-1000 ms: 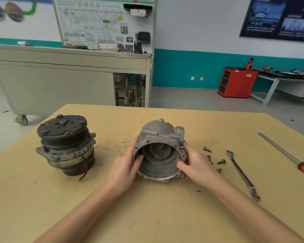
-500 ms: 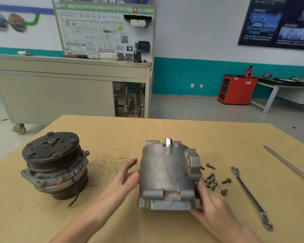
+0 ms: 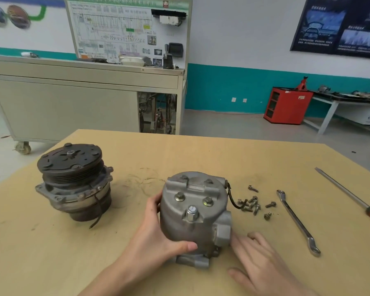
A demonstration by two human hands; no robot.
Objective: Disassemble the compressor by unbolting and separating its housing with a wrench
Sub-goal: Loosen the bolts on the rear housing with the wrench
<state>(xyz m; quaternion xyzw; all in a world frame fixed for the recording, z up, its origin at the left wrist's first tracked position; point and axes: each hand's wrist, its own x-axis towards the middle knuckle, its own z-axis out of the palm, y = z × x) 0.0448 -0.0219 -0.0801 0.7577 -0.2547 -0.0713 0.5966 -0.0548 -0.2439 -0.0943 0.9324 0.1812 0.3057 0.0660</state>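
Observation:
The grey aluminium compressor housing [image 3: 192, 214] stands on the wooden table [image 3: 179, 150] with its closed, bolted end facing up. My left hand [image 3: 156, 238] wraps around its left side, thumb across the front. My right hand [image 3: 263, 263] lies flat on the table just right of the housing, fingers spread, fingertips touching its base. The compressor's front part with the black clutch pulley [image 3: 73, 182] stands apart at the left. A pile of loose bolts [image 3: 252, 205] lies right of the housing, and a silver wrench [image 3: 297, 221] lies beyond them.
A long screwdriver with an orange handle [image 3: 350, 195] lies at the table's right edge. Behind the table stand a wheeled training bench with a wiring board [image 3: 83, 99], a red cabinet [image 3: 286, 105] and a white workbench [image 3: 350, 103].
The housing was turned from lying with its open end toward me to standing on that end, closed end up. My right hand let go and now rests on the table.

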